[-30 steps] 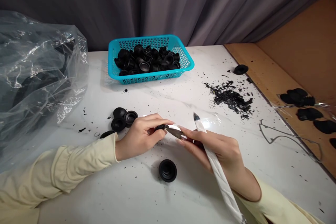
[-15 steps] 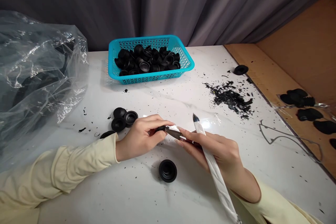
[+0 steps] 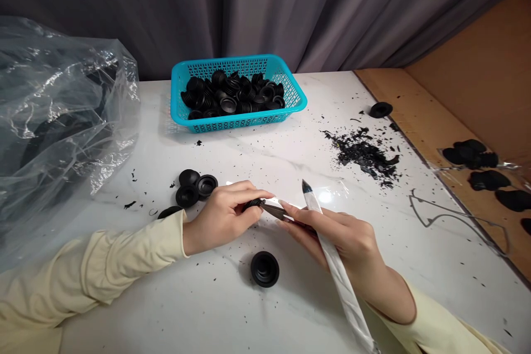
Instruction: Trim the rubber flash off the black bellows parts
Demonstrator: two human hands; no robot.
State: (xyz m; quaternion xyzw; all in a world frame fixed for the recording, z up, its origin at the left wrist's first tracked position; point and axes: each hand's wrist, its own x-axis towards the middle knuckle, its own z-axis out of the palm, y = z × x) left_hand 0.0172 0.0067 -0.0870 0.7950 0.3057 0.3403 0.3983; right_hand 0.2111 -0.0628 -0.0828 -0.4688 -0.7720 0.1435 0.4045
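Observation:
My left hand (image 3: 226, 213) pinches a small ribbed black rubber piece (image 3: 252, 204) between thumb and fingers, which partly hide it. My right hand (image 3: 342, 238) grips a pair of small snips (image 3: 272, 210); their narrow metal blades touch or nearly touch the end of the rubber piece. Fingers cover the handles. A long white-wrapped stick (image 3: 338, 271) with a dark pointed tip lies slanted across the right hand, between thumb and hand. One round black rubber cap (image 3: 264, 269) sits hollow side up below the hands. Several similar caps (image 3: 187, 196) lie beside my left wrist.
A blue plastic basket (image 3: 238, 123) holds many black ribbed rubber pieces. Black scraps (image 3: 365, 155) are heaped at the right, near a lone cap (image 3: 380, 109). A clear plastic bag (image 3: 70, 116) fills the left side. A thin grey frame (image 3: 456, 215) and black pieces (image 3: 489, 180) lie rightward.
The white-wrapped stick's tip has shifted slightly left as my right hand tilts a little. My left hand stays almost still, with the rubber piece in its pinch.

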